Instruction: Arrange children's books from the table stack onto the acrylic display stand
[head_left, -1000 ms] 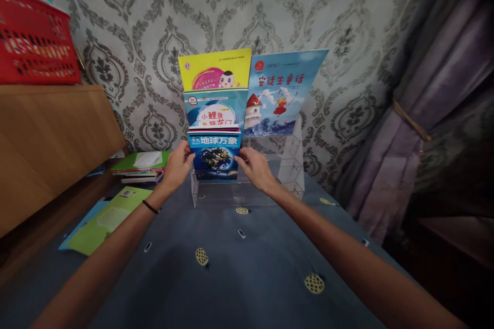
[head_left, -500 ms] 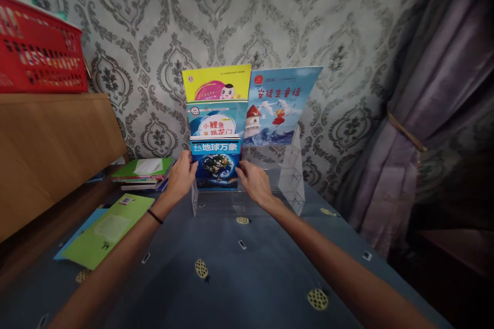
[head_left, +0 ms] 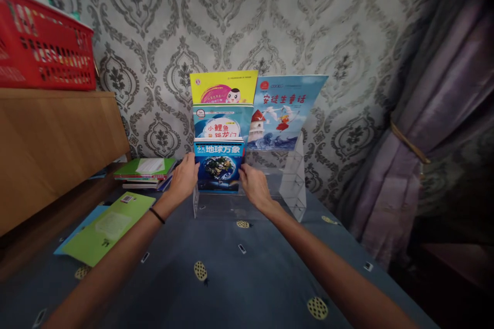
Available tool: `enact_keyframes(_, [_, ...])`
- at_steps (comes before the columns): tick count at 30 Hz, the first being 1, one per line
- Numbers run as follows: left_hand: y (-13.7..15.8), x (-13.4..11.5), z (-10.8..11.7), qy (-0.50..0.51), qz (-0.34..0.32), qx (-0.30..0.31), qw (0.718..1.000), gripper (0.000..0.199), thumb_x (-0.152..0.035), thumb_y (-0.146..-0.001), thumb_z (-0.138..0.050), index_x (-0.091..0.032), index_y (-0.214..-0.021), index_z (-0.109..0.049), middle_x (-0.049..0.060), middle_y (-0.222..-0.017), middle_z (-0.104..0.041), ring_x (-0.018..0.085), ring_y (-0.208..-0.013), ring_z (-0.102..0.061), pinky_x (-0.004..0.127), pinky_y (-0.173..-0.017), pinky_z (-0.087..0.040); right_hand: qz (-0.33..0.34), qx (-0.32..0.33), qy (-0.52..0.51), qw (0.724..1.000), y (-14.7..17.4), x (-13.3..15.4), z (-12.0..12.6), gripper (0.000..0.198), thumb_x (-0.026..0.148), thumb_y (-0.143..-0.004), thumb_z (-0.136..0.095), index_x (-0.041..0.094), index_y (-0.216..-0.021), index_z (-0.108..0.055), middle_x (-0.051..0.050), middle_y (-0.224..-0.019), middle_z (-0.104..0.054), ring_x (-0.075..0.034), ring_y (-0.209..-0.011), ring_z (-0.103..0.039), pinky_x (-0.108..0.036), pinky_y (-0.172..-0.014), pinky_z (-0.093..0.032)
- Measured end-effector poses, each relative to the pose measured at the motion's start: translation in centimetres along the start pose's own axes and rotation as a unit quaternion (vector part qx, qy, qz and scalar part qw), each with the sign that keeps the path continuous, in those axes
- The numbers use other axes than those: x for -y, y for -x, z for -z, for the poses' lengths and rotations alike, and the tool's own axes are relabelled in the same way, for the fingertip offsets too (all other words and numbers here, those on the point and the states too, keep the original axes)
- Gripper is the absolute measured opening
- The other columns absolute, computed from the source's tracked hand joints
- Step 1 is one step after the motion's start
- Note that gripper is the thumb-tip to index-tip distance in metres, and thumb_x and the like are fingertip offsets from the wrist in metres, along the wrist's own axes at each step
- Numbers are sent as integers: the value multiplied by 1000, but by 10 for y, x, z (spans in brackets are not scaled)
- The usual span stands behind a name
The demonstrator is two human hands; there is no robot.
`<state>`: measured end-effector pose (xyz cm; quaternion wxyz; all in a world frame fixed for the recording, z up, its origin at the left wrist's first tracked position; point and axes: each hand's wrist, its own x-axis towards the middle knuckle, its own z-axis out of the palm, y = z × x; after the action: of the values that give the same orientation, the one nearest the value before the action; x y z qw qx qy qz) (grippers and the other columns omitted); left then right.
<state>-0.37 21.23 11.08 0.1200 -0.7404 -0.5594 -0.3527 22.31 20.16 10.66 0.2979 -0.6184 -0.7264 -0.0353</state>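
We have a dark-blue book (head_left: 219, 167) with a globe on its cover, upright at the lower left of the clear rack (head_left: 293, 180). It is between our hands: our left hand (head_left: 185, 177) is clamped on its left edge, our right hand (head_left: 253, 184) on its right edge. Behind it, higher in the rack, stand a teal book (head_left: 223, 122) and then a yellow book (head_left: 216, 85). A wide blue book (head_left: 285, 113) stands at the rack's upper right. Left of the rack lie a stack of books (head_left: 144, 177) and, nearer us, a green book (head_left: 116, 223). Right of the rack hangs a purple curtain (head_left: 397, 164).
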Motion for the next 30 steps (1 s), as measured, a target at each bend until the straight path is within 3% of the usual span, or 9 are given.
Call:
enact_keyframes(18, [0,-14,7,-19,42,54,997,12,-14,-100,-39,-15,-108,-48,18,-113,-64,30,-96,-69,39,-81,-51,5,-15,-25,1000,-4,-17,-23,28,23,-98,-46,16,-110,-70,-12,-99,-78,-25,-88,-71,-29,-70,-41])
enact_keyframes(30, [-2,-9,3,-10,34,55,998,13,-13,-99,-38,-17,-108,-48,17,-110,-65,28,-96,-69,40,-83,-53,17,-38,-68,997,-5,-26,-29,28,25,-94,-47,20,-105,-72,-8,-85,-77,-24,-81,-71,-29,-70,-45])
